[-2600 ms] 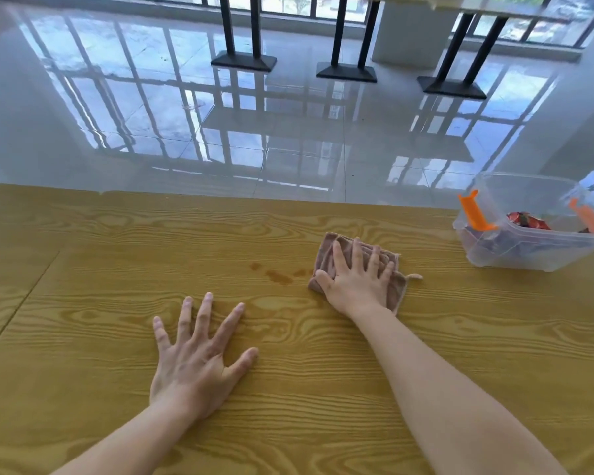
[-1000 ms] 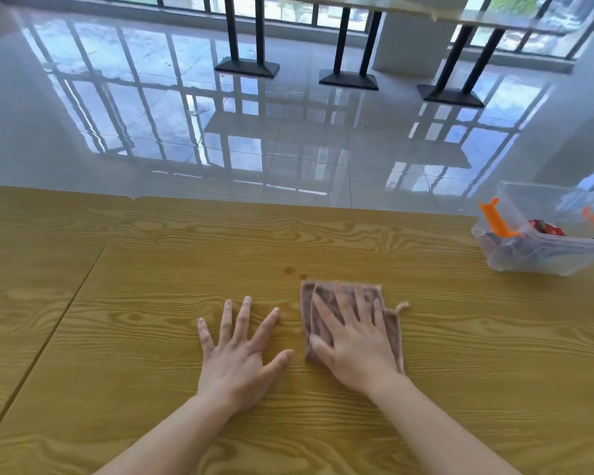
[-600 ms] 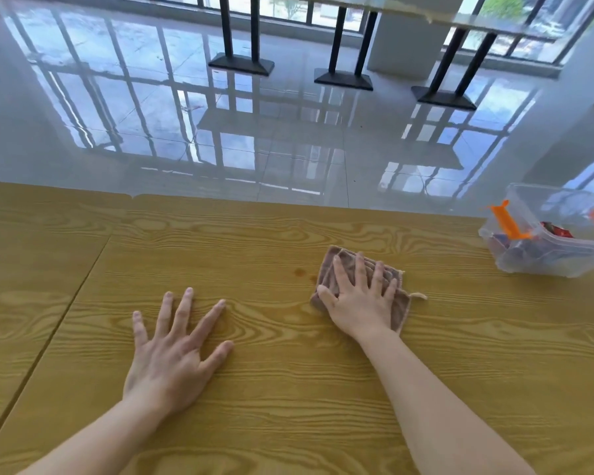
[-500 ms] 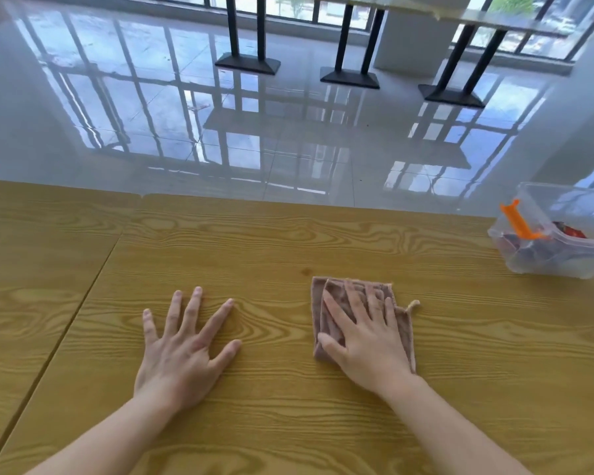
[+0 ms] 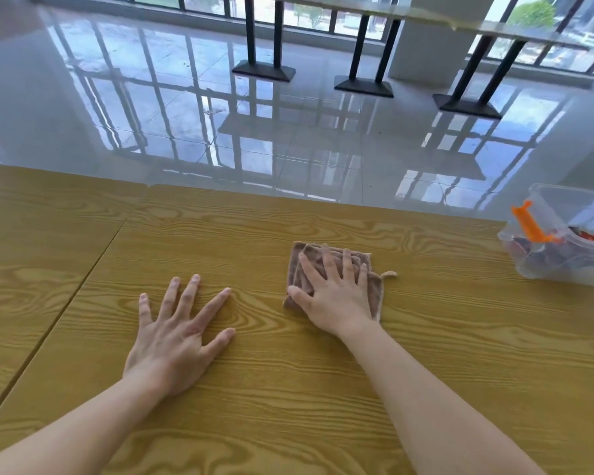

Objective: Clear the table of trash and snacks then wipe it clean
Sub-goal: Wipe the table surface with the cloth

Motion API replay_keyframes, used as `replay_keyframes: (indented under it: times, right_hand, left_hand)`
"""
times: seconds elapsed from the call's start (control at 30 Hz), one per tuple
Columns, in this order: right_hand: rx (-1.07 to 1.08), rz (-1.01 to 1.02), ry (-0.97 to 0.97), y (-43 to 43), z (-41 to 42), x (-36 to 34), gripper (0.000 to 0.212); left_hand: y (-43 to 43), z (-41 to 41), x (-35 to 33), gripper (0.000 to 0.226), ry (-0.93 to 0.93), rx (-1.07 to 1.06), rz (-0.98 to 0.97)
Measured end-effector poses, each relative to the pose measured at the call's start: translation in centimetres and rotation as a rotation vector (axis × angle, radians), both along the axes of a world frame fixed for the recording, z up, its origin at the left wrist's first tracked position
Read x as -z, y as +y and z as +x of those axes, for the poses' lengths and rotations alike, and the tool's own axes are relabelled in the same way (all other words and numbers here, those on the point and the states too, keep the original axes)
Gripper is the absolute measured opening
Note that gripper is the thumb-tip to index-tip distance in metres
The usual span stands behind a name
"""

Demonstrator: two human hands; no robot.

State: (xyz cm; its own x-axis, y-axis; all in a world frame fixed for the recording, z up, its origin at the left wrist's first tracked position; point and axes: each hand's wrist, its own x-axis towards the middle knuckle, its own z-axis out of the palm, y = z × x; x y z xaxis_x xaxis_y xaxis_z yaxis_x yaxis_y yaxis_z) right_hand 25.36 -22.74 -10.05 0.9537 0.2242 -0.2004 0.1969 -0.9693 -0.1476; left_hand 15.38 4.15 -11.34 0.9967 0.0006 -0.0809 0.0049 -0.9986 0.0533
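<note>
I press my flat right hand [image 5: 336,296] on the cloth [image 5: 333,279], left hand [image 5: 175,337] splayed bracing the surface [image 5: 460,354], wiping in overlapping passes.

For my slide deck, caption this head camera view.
Right hand presses a folded brown cloth on the wooden table; left hand rests flat beside it.

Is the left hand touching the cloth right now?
Apart. The head view shows the left hand flat on bare table, wood grain visible between it and the cloth.
</note>
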Motion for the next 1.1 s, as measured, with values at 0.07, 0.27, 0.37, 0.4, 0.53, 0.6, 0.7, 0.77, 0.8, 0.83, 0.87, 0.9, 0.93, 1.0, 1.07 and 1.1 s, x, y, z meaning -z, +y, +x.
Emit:
replay_keyframes:
  times: [0.07,0.27,0.37,0.4,0.53,0.6,0.7,0.77,0.8,0.83,0.87,0.9,0.93,1.0,1.07,1.1]
  right_hand:
    - [-0.197,0.02,-0.09,-1.4,-4.8,1.2,0.069]
    - [0.117,-0.07,-0.028,-7.7,-3.1,0.5,0.074]
    - [0.336,-0.036,0.061,-2.6,3.8,-0.6,0.08]
    - [0.302,-0.028,0.071,-0.3,4.7,-0.7,0.079]
    - [-0.197,0.018,-0.04,3.9,-1.1,0.2,0.072]
    - [-0.33,0.002,-0.154,0.0,-5.6,1.2,0.069]
    - [-0.125,-0.113,-0.191,-7.7,-5.6,1.1,0.071]
    - [0.117,-0.129,-0.067,-9.1,-1.6,0.4,0.077]
    - [0.211,-0.112,-0.04,-8.4,0.8,0.2,0.08]
    - [0.28,-0.092,-0.019,-7.1,3.1,0.1,0.083]
    - [0.324,-0.065,-0.003,-5.3,5.3,0.0,0.085]
    - [0.334,-0.044,0.011,-3.4,6.9,-0.2,0.085]
    - [0.306,-0.039,0.022,-1.5,7.8,-0.3,0.083]
    - [0.151,-0.025,0.009,2.1,7.0,-0.4,0.079]
    - [-0.095,0.007,-0.057,3.6,2.3,0.4,0.073]
    - [-0.216,0.017,-0.106,3.1,-0.7,0.9,0.072]
  left_hand:
    - [-0.1,-0.1,0.2,0.068,-0.013,0.0,-0.007]
    - [-0.1,0.1,0.4,0.068,-0.015,0.003,-0.014]
    - [-0.2,0.1,0.6,0.068,-0.029,-0.004,-0.024]
    - [-0.1,0.1,0.5,0.068,-0.029,-0.004,-0.024]
    - [0.1,-0.1,0.5,0.069,-0.03,0.004,-0.01]
    - [0.1,-0.2,0.6,0.069,-0.053,0.004,-0.025]
    - [0.1,-0.1,0.6,0.069,-0.063,0.014,-0.036]
    - [0.0,-0.1,0.7,0.07,-0.067,0.013,-0.031]
    - [-0.1,-0.1,0.7,0.07,-0.072,0.014,-0.032]
    - [-0.2,-0.1,0.8,0.07,-0.072,0.015,-0.033]
    - [-0.2,-0.1,0.8,0.07,-0.066,0.013,-0.032]
    - [-0.2,0.0,0.8,0.07,-0.057,0.011,-0.031]
    - [-0.1,0.0,0.8,0.07,-0.049,0.012,-0.031]
    - [-0.1,0.1,0.6,0.07,-0.037,0.012,-0.03]
    - [0.0,-0.1,0.3,0.07,-0.032,0.014,-0.027]
    - [0.0,-0.2,0.2,0.07,-0.037,0.011,-0.032]
